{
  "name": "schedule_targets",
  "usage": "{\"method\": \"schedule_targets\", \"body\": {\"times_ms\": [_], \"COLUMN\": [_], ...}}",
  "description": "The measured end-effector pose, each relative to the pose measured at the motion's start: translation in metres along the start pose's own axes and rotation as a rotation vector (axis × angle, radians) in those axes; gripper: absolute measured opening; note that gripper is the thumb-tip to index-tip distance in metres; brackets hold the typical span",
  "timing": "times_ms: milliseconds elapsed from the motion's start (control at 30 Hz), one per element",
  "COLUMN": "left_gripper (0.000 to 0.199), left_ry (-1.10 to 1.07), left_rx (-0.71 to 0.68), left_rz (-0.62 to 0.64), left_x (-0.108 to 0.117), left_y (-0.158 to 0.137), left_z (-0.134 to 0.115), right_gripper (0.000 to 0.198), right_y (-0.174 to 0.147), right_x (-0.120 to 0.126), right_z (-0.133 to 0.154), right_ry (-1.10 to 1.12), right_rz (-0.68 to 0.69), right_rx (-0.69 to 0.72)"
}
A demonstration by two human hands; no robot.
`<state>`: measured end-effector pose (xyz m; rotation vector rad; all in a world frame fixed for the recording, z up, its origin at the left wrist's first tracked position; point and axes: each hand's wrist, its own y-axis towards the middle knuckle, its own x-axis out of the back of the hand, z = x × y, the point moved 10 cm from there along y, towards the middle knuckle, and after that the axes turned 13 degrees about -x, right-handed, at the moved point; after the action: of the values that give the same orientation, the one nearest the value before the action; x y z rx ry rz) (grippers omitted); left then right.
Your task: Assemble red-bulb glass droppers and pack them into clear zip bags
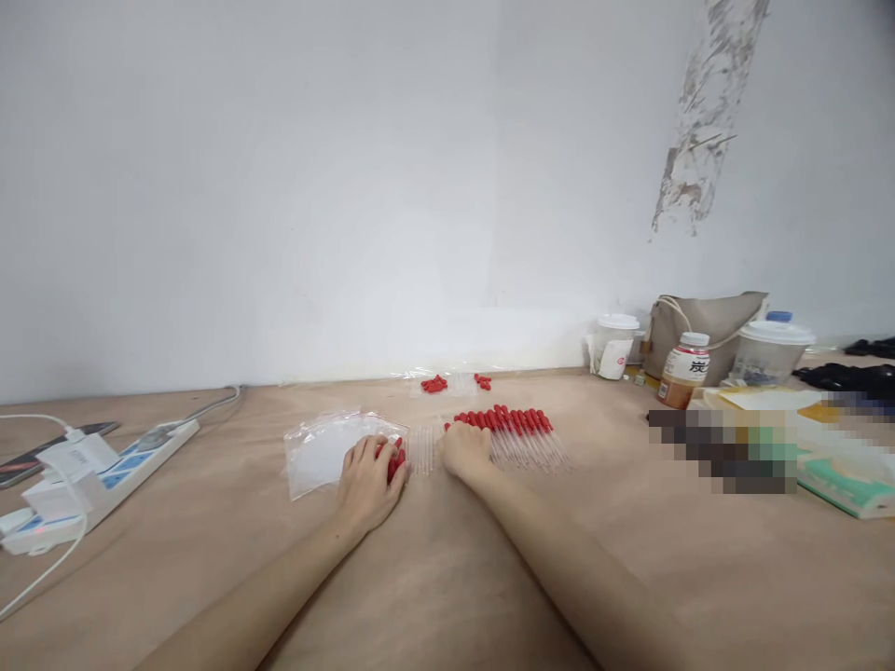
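Observation:
My left hand (368,485) rests on the table with its fingers curled over several red rubber bulbs (397,463), which partly show between thumb and fingers. Under and left of it lies a stack of clear zip bags (318,457). Thin clear glass tubes (421,450) lie side by side between my hands. My right hand (465,448) is closed in a pinch, a red tip showing at its far side; the rest of that dropper is hidden by the fingers. Right beside it, a slanted row of red-topped droppers (514,431) lies with glass ends toward me.
Small red bulbs (434,383) lie on clear plastic by the wall. At left are a power strip (132,466) with chargers and a phone (48,457). At right stand a lidded cup (615,347), a bottle (683,371), a grey bag (706,326) and a tissue pack (846,480).

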<state>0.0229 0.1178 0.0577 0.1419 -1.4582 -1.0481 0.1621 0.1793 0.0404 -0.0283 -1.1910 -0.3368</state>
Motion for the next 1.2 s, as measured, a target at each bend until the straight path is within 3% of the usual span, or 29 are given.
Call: {"method": "schedule_targets", "body": {"times_ms": [133,267,433,533,600,700,800,933,1200], "left_gripper": [0.014,0.012,0.013,0.012,0.012,0.013,0.015,0.027,0.016], "left_ry": [0.011,0.001,-0.010,-0.074,-0.221,-0.478,-0.592,-0.631,-0.528], "left_rx": [0.044,0.073,0.110,0.098,0.019,-0.128,-0.126,-0.133,-0.098], "left_rz": [-0.006,-0.028,-0.075,-0.133,-0.142,0.002,0.126,0.167,0.091], "left_x": [-0.005,-0.007,0.000,0.012,0.018,0.015,0.008,-0.001,-0.003], "left_y": [0.004,0.004,0.003,0.001,0.001,-0.004,-0.012,-0.014,-0.007], "left_z": [0.003,0.006,0.014,0.009,-0.006,-0.041,-0.059,-0.066,-0.060], "right_gripper": [0.026,0.017,0.023,0.024,0.021,0.019,0.018,0.021,0.023], "right_y": [-0.017,-0.042,-0.050,-0.055,-0.059,-0.065,-0.071,-0.083,-0.097], "right_x": [0.025,0.044,0.048,0.053,0.054,0.052,0.046,0.040,0.037], "right_z": [-0.036,-0.075,-0.113,-0.113,-0.109,-0.105,-0.096,-0.078,-0.064], "right_ry": [0.060,0.329,0.489,0.507,0.514,0.513,0.476,0.422,0.352], "right_rz": [-0.083,-0.175,-0.208,-0.239,-0.232,-0.194,-0.135,-0.093,-0.066], "right_rx": [0.101,0.344,0.367,0.418,0.448,0.457,0.476,0.557,0.645]}}
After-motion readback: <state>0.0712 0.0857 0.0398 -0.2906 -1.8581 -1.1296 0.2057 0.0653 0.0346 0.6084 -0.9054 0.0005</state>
